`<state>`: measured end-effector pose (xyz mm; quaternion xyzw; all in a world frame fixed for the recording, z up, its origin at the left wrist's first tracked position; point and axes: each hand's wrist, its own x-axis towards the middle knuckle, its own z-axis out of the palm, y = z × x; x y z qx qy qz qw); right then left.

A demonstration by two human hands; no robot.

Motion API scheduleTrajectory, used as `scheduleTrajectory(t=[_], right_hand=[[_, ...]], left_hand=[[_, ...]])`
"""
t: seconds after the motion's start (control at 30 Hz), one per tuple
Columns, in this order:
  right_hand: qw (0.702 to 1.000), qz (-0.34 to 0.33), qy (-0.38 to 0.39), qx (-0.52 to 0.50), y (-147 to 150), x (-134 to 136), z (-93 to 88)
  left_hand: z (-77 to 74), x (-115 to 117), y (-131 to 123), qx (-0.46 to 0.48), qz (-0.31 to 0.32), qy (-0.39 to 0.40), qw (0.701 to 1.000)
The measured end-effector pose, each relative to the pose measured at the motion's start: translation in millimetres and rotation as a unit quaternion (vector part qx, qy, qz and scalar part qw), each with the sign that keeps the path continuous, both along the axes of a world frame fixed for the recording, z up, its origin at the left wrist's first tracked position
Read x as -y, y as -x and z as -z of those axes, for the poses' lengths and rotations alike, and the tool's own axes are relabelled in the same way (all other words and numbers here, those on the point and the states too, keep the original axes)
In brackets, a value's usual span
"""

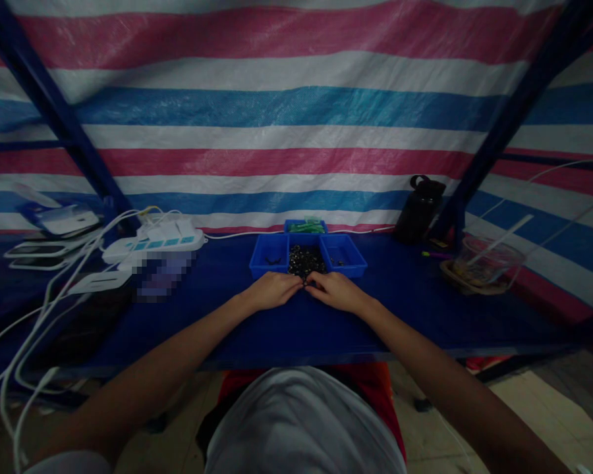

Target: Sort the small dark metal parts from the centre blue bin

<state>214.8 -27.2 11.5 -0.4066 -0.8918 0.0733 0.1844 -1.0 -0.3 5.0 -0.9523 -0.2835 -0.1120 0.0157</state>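
My left hand (275, 290) and my right hand (338, 291) meet at the front edge of a middle bin full of small dark, shiny parts (306, 258). Fingers on both hands are pinched together, almost touching each other; whatever lies between them is too small to make out. Left of the parts is a blue bin (261, 268) with a few dark bits inside. A second blue bin (354, 269), on the right, holds a few tiny pieces. Behind them, a smaller blue bin (287, 227) contains green-and-clear items (310, 226).
On the left of the blue table (217, 339) lie a white power strip (178, 245), tangled white cables (44, 309) and several phones (37, 250). A black bottle (419, 207) stands back right, near a plastic cup (489, 257). Striped sheeting (296, 158) hangs behind.
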Motion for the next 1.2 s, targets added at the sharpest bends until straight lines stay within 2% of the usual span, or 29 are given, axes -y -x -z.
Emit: scheduleTrajectory(t=[0.7,1.2], right_hand=[[0.999,0.005,-0.013,0.035,2.4,1.4,-0.2],[0.999,-0.033,0.013,-0.013,0.5,2.4,-1.3]], left_hand=[[-0.4,1.7,-0.9,0.008,0.01,-0.003,1.0],[0.4,1.1,-0.6,0.003,-0.001,0.006,1.0]])
